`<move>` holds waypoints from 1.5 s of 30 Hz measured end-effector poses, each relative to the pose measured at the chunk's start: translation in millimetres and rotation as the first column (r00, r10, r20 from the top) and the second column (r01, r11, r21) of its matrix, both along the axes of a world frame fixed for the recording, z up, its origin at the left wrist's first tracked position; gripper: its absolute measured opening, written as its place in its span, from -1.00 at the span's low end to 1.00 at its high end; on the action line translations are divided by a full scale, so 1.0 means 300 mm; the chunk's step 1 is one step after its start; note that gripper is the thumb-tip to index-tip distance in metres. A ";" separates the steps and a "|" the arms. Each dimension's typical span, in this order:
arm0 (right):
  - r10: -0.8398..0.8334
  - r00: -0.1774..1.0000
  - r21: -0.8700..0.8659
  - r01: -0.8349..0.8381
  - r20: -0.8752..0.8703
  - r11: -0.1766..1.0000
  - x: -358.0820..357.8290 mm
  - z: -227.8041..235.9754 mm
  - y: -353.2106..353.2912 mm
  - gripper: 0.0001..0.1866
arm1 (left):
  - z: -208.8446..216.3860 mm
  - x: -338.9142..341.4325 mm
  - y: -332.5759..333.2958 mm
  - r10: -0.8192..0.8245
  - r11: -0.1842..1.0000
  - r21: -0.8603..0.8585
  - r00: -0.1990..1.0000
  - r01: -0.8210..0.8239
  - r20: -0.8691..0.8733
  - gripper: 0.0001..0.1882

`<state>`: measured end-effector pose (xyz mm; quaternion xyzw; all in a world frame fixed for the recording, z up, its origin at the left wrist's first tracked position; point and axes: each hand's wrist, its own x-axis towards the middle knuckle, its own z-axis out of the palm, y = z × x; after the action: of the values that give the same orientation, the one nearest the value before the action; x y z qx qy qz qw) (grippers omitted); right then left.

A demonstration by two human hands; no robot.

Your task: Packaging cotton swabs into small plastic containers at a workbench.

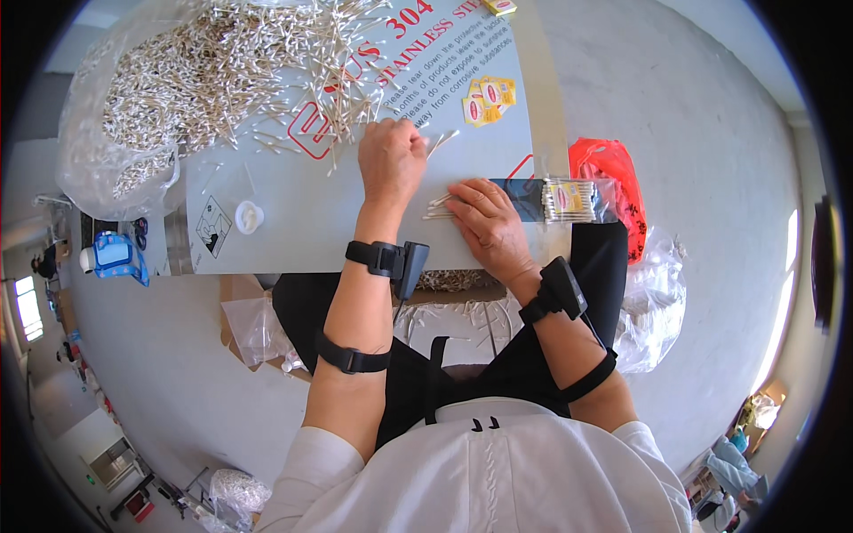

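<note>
My left hand (392, 164) is closed over the steel-coloured table (302, 231), at the right edge of a large heap of cotton swabs (195, 80). Its fingertips are hidden, so what they pinch does not show. Just right of it are a few loose swabs (442, 142). Nearer to me, my right hand (487, 226) curls palm down on a few cotton swabs (435, 209), whose ends stick out left of the fingers. Beside that hand runs a dark strip (524, 197). On its right end lies a clear packet of swabs (569, 202) with a yellow card.
Several yellow cards (487, 100) lie at the far right of the table. A clear bag (75, 169) surrounds the heap. A small white round container (249, 217) stands at left. A red bag (613, 169) hangs by the right edge. Swabs also lie below, between my legs.
</note>
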<state>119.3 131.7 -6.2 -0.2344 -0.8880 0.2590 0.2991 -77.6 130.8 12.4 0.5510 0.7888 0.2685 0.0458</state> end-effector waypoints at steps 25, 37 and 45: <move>-0.256 0.936 -0.451 0.127 -0.239 0.884 0.035 0.012 -0.005 -0.37 | 0.033 0.032 -0.162 0.001 0.992 0.126 0.998 -0.009 0.058 -0.89; -0.316 0.873 -0.552 0.067 -0.370 0.831 0.028 -0.043 0.010 -0.49 | -0.040 0.102 -0.044 -0.182 0.981 0.050 0.975 0.189 -0.125 -0.96; -0.410 0.783 -0.659 0.001 -0.467 0.752 -0.073 -0.035 0.050 -0.64 | -0.059 0.191 -0.191 -0.110 0.949 0.313 0.975 0.044 0.194 -0.82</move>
<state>97.6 146.7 -16.8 -0.3299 -0.5795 0.5614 0.4900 -20.2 73.5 -5.1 0.5506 0.7061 0.4421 0.0528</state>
